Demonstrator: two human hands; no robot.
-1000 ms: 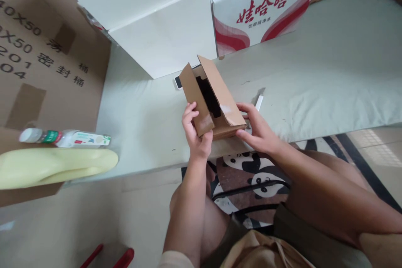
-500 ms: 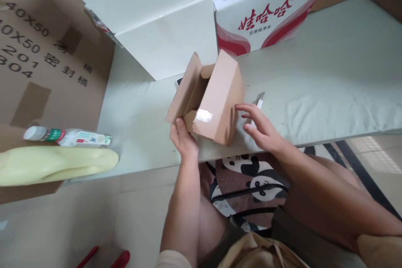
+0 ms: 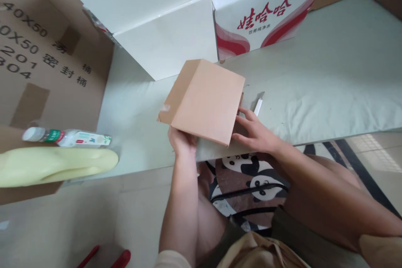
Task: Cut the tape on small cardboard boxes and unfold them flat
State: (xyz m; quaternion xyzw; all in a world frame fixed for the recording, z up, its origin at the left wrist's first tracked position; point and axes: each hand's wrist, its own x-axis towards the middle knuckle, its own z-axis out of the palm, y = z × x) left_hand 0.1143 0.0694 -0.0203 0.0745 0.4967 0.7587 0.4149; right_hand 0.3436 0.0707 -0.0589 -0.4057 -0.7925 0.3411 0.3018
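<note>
A small brown cardboard box [image 3: 209,98] is tilted over the table, a plain closed face turned up toward me. A piece of shiny tape sticks to its left side. My left hand [image 3: 183,140] grips the box at its lower left corner, and the box hides most of those fingers. At the right edge, my right hand [image 3: 256,132] touches the box with fingers spread apart. Just beyond the right fingers, a white utility knife [image 3: 258,105] lies on the table with its blade out.
White cartons [image 3: 169,33] and a red-and-white water carton [image 3: 257,21] stand behind. To the left are a large printed cardboard box [image 3: 94,54], a labelled bottle [image 3: 69,136] and a pale yellow object [image 3: 59,165]. The pale green tablecloth [image 3: 329,88] ends close to my lap.
The box has rolled to the left, so its open flaps no longer show and a plain face is up. My right hand has shifted slightly down against its edge.
</note>
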